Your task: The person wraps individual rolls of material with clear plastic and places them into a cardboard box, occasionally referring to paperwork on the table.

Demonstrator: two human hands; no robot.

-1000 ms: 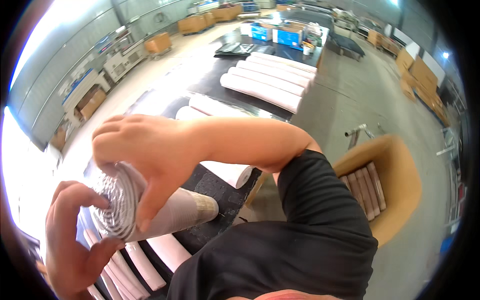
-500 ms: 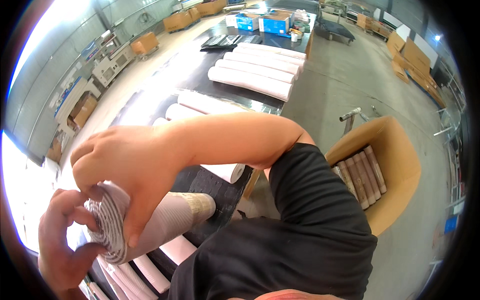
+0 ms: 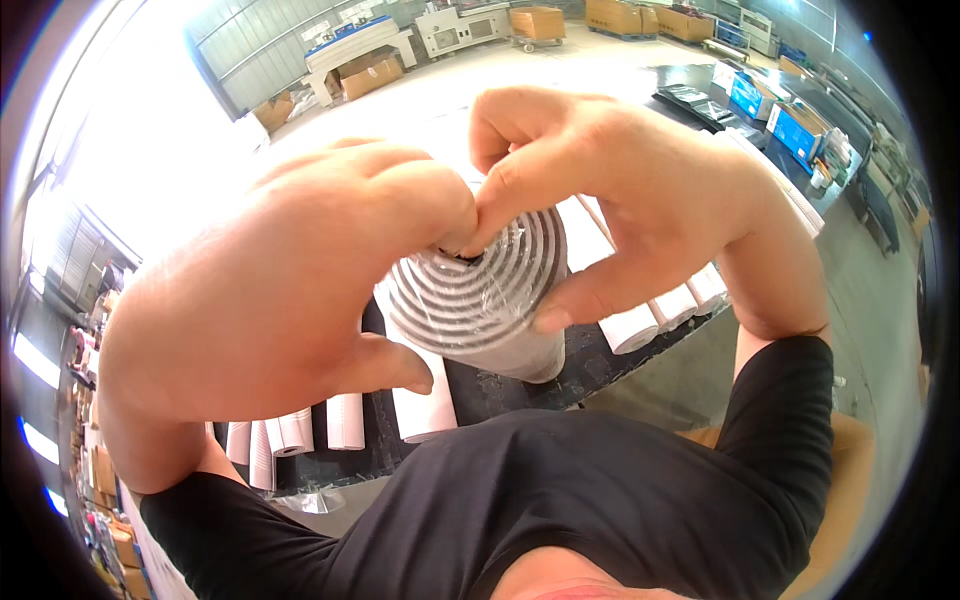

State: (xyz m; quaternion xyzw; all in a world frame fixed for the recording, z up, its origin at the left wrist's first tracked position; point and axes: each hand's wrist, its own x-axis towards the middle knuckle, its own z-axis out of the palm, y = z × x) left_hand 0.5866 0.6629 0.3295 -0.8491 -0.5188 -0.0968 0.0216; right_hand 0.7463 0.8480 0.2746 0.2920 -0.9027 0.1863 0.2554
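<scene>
A thick roll of pale ribbed material stands on the dark table, its spiral end facing up toward me. Clear plastic film, shiny and wrinkled, covers that end. At its upper left, my left hand is closed with curled fingertips at the film near a small dark opening; its thumb sticks out apart, lower down. My right hand bends over from the upper right. Its thumb presses the roll's right rim, and its index finger meets my left fingers at the film. Exactly what is pinched between the fingertips is partly hidden.
Several pale rolls lie along the near edge of the dark table, with more to the right. Blue boxes stand farther off. A large cardboard box is by my right elbow. Machines and cartons line the back.
My view has turned left, so the roll now sits near the middle. The roll's end now faces me, and both hands have come together at its film-covered top.
</scene>
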